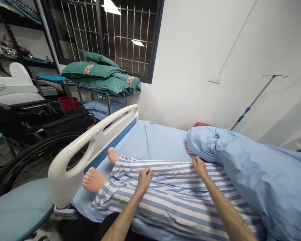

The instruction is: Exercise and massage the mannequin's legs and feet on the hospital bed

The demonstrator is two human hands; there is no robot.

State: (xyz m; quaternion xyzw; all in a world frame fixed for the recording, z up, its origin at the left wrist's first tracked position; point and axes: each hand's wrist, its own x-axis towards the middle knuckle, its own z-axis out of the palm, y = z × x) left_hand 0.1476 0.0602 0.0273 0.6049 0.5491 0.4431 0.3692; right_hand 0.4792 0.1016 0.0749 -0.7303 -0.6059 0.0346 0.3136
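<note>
Two bare feet, a nearer foot [94,179] and a farther foot [112,155], stick out of blue-and-white striped trousers [163,197] worn by a figure lying on the bed. Over the lower legs, my left hand [144,179] has its fingers curled in, with nothing visible in them. My right hand [199,166] is closed at the far edge of the striped cloth, beside the light-blue quilt [243,160]; what its fingertips hold, if anything, is hidden. Just beyond them, skin-coloured fingers [190,152] peek from under the quilt, which covers the figure's upper part.
A cream footboard [90,134] closes the bed's left end. Beyond it are a wheelchair [37,127] and green folded bedding [102,75] on a stand. A round blue-green stool top [22,207] is at near left. An IV pole [253,102] rises by the wall.
</note>
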